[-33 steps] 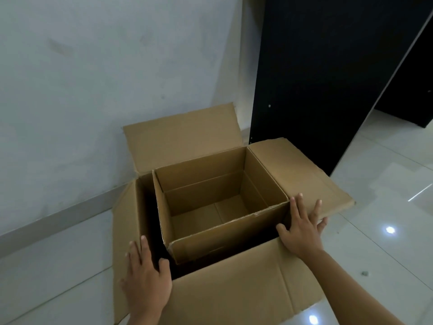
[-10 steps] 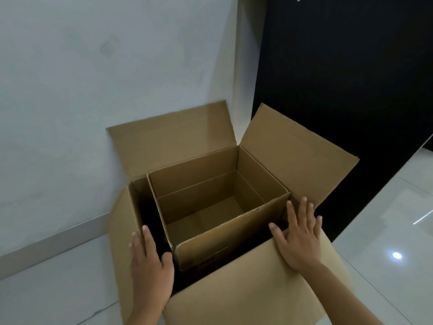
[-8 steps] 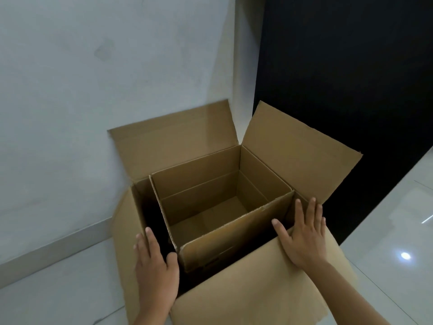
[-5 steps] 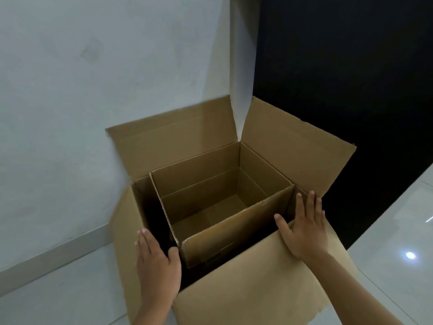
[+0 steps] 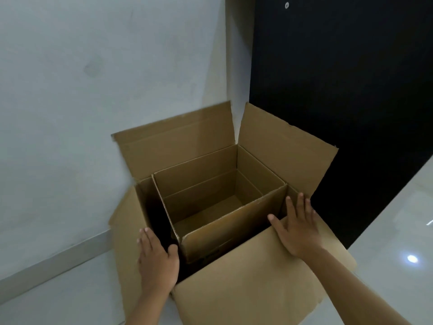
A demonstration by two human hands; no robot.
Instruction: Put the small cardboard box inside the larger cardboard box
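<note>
Small cardboard box (image 5: pixel 225 207) seen sitting inside the larger cardboard box (image 5: pixel 246 287), top open and empty, pushed toward the far right corner; dark gaps are left on the near and left sides. Whether it is fully seated cannot be told. Left hand (image 5: pixel 157 256) and right hand (image 5: pixel 297 228) are laid flat, fingers spread, on the folded-out flaps; nothing is gripped. Corrugated walls are judged light, fairly stiff, easily dented; best taken by opposite top rims.
</note>
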